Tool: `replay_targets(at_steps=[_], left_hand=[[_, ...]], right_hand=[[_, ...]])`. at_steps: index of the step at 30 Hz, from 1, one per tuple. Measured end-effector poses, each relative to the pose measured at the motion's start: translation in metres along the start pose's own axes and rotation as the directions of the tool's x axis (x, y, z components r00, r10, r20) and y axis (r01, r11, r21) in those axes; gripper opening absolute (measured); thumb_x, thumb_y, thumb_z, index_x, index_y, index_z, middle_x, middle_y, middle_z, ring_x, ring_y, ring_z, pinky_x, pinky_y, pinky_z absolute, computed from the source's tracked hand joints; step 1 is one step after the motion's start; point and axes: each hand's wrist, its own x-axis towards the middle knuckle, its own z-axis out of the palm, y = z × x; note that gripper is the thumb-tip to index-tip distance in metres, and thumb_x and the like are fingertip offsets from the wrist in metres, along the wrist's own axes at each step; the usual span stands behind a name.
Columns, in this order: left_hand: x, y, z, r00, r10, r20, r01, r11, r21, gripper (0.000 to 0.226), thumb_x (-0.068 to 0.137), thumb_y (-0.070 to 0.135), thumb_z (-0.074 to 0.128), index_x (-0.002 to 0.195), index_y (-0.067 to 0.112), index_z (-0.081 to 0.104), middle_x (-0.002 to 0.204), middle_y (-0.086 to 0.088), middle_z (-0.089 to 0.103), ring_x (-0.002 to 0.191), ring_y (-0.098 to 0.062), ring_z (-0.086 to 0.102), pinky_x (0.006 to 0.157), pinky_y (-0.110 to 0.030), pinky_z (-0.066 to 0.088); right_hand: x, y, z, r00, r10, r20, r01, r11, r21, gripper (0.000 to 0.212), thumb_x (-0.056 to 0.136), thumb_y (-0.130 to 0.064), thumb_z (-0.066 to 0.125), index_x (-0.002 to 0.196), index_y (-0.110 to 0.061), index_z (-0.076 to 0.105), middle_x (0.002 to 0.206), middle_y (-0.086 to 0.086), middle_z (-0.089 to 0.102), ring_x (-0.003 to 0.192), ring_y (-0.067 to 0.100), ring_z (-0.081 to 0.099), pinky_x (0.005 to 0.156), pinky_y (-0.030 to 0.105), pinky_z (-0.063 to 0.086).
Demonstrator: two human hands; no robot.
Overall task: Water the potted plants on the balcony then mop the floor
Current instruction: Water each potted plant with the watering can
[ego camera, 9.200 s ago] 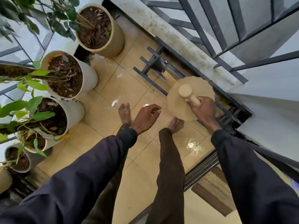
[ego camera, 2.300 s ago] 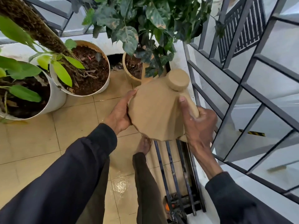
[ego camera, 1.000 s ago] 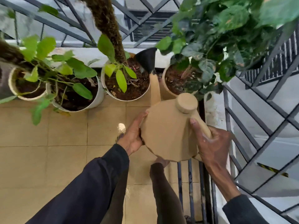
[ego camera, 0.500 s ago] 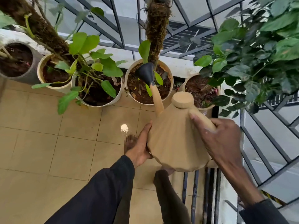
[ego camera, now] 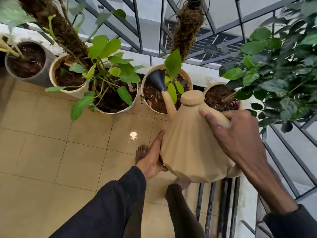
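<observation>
The person stands barefoot on the tiles (ego camera: 82,152) with the can (ego camera: 193,143) held out in front, both hands on it. The right hand (ego camera: 235,136) is wrapped round the handle at the top rear, thumb pressed along it, so that hand carries the weight and sets the tilt. The left hand (ego camera: 152,158) lies flat and open against the can's left flank, fingers pointing up; it grips nothing, it only props and steadies the body, which I take to mean the can is fairly full and heavy.

The spout (ego camera: 169,102) reaches forward and its black rose (ego camera: 155,79) hangs over the soil of the middle pot (ego camera: 188,78), close beside that plant's green leaves. Aiming low over the soil rather than from above should keep water inside the rim. I cannot see any stream leaving the rose, so whether pouring has begun is unclear.

The pots stand in a row against the railing (ego camera: 137,31): a grey pot (ego camera: 39,78) far left, then two more, the middle one, and a last pot (ego camera: 208,88) under the bushy plant (ego camera: 277,69) on the right. The floor already shows a wet shine (ego camera: 133,134); mopping is not yet begun.
</observation>
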Motion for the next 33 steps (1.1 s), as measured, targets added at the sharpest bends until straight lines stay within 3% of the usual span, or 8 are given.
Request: replay_targets(at_steps=[4,6,10,14,20,25,27,33], left_hand=[[0.002,0.005,-0.002,1.0,-0.007,-0.015,0.007,1.0,0.0,0.07,0.084,0.079,0.056,0.127,0.025,0.066,0.115,-0.014,0.073,0.113,-0.035,0.065,0.102,-0.058,0.05],[0.003,0.008,-0.002,1.0,-0.012,-0.021,0.012,1.0,0.0,0.072,0.083,0.081,0.056,0.127,0.024,0.066,0.115,-0.015,0.073,0.113,-0.036,0.065,0.103,-0.059,0.049],[0.005,0.009,-0.004,1.0,-0.019,-0.021,0.019,1.0,-0.002,0.077,0.08,0.082,0.059,0.127,0.022,0.067,0.115,-0.017,0.073,0.113,-0.037,0.066,0.102,-0.059,0.05],[0.007,0.007,-0.009,0.999,-0.027,-0.022,0.027,0.999,-0.02,0.081,0.075,0.083,0.064,0.127,0.021,0.068,0.115,-0.018,0.075,0.113,-0.039,0.067,0.099,-0.062,0.052],[0.009,0.008,-0.012,0.999,-0.029,-0.024,0.028,0.998,-0.054,0.082,0.075,0.082,0.065,0.127,0.019,0.068,0.116,-0.02,0.074,0.113,-0.04,0.068,0.096,-0.061,0.054],[0.007,0.007,-0.016,0.999,-0.028,-0.028,0.027,0.999,-0.047,0.079,0.077,0.08,0.064,0.127,0.019,0.067,0.116,-0.021,0.073,0.112,-0.041,0.068,0.094,-0.061,0.055],[0.007,0.006,-0.017,0.999,-0.029,-0.04,0.027,0.999,-0.041,0.082,0.073,0.081,0.067,0.126,0.018,0.067,0.116,-0.021,0.073,0.111,-0.041,0.068,0.092,-0.062,0.056],[0.009,0.005,-0.02,0.999,-0.026,-0.042,0.025,0.999,-0.04,0.08,0.075,0.081,0.065,0.125,0.018,0.067,0.117,-0.022,0.072,0.112,-0.041,0.068,0.094,-0.062,0.055]], right_hand=[[0.006,-0.004,0.003,1.0,0.004,0.01,-0.004,1.0,0.011,0.064,0.094,-0.054,0.068,0.058,-0.002,0.065,0.052,0.02,0.055,0.044,0.027,0.049,0.041,0.035,0.032],[0.009,-0.007,0.003,1.0,0.021,0.021,-0.021,1.0,0.01,0.065,0.094,-0.054,0.068,0.055,-0.003,0.06,0.048,0.013,0.046,0.044,0.022,0.042,0.04,0.03,0.027],[0.015,-0.013,0.001,0.998,0.046,0.047,-0.046,0.999,0.0,0.061,0.094,-0.053,0.068,0.054,-0.008,0.059,0.047,-0.001,0.042,0.044,0.015,0.044,0.038,0.023,0.03],[0.018,-0.016,0.002,0.997,0.056,0.06,-0.056,0.998,-0.003,0.061,0.094,-0.051,0.069,0.053,-0.008,0.055,0.046,-0.004,0.039,0.041,0.013,0.041,0.036,0.023,0.028],[0.018,-0.017,0.007,0.995,0.071,0.076,-0.072,0.997,0.018,0.059,0.094,-0.052,0.069,0.056,-0.009,0.06,0.05,0.002,0.049,0.046,0.02,0.048,0.044,0.031,0.033],[0.016,-0.015,0.01,0.994,0.074,0.074,-0.074,0.997,0.005,0.058,0.094,-0.053,0.068,0.058,-0.009,0.064,0.048,-0.001,0.048,0.043,0.014,0.046,0.042,0.033,0.034],[0.015,-0.015,0.01,0.995,0.069,0.076,-0.07,0.997,0.015,0.056,0.094,-0.052,0.069,0.059,-0.009,0.067,0.048,0.0,0.05,0.043,0.014,0.047,0.038,0.028,0.032],[0.011,-0.011,0.014,0.997,0.057,0.049,-0.058,0.998,0.02,0.059,0.094,-0.051,0.07,0.056,-0.006,0.063,0.049,0.007,0.049,0.044,0.017,0.047,0.039,0.029,0.032]])
